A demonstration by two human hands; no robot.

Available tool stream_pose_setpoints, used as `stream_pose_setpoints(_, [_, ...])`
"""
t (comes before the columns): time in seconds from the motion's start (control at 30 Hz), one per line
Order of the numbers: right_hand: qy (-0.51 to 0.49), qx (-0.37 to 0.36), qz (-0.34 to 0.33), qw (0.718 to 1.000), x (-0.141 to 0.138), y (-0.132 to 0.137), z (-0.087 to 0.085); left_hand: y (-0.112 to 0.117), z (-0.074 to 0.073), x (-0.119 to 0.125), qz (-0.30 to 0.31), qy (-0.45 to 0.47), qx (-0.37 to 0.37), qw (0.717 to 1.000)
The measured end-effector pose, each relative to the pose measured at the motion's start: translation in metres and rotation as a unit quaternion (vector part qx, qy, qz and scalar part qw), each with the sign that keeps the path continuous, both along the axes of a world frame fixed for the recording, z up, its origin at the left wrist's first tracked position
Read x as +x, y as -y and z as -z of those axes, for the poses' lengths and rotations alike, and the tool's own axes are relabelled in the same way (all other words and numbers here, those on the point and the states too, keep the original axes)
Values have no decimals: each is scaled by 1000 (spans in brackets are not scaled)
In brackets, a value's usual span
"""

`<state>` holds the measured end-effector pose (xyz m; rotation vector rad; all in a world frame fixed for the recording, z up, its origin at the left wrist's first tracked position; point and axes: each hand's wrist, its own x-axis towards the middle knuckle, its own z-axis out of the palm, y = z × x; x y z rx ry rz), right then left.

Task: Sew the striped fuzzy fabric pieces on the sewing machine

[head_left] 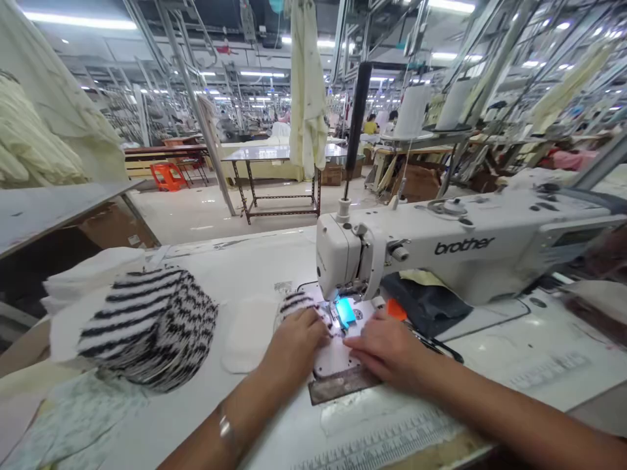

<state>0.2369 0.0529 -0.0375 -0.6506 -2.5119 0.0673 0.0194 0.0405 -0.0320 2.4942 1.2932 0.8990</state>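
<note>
A white Brother sewing machine (pixel 460 251) stands on the white table (pixel 255 261). Under its needle lies a small piece of black-and-white striped fabric (pixel 296 303) with a white piece (pixel 336 356) beside it. My left hand (pixel 296 343) presses flat on the striped piece just left of the needle. My right hand (pixel 386 346) rests flat on the white piece to the right of the needle. A blue light (pixel 345 312) glows at the presser foot between the two hands.
A stack of striped fabric pieces (pixel 151 323) sits at the left, with white cut pieces (pixel 245 333) beside it. Dark cloth (pixel 426 303) and an orange item (pixel 396 309) lie under the machine arm. Cream garments (pixel 307 85) hang behind; metal tables stand across the aisle.
</note>
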Motion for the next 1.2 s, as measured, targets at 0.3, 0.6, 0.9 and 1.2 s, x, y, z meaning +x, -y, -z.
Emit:
stream_pose_setpoints(0.3, [-297, -579, -13, 759, -8, 53, -5, 69, -25, -5, -90, 597, -460, 651])
stream_pose_setpoints(0.6, [-343, -632, 34, 694, 7, 67, 5, 83, -20, 21, -96, 553, -451, 694])
stream_pose_setpoints(0.9, [-321, -535, 66, 779, 11, 81, -17, 71, -13, 9, -34, 383, -303, 872])
stream_pose_setpoints(1.2, [-334, -455, 63, 823, -62, 45, -38, 98, -4, -85, -190, 96, -27, 977])
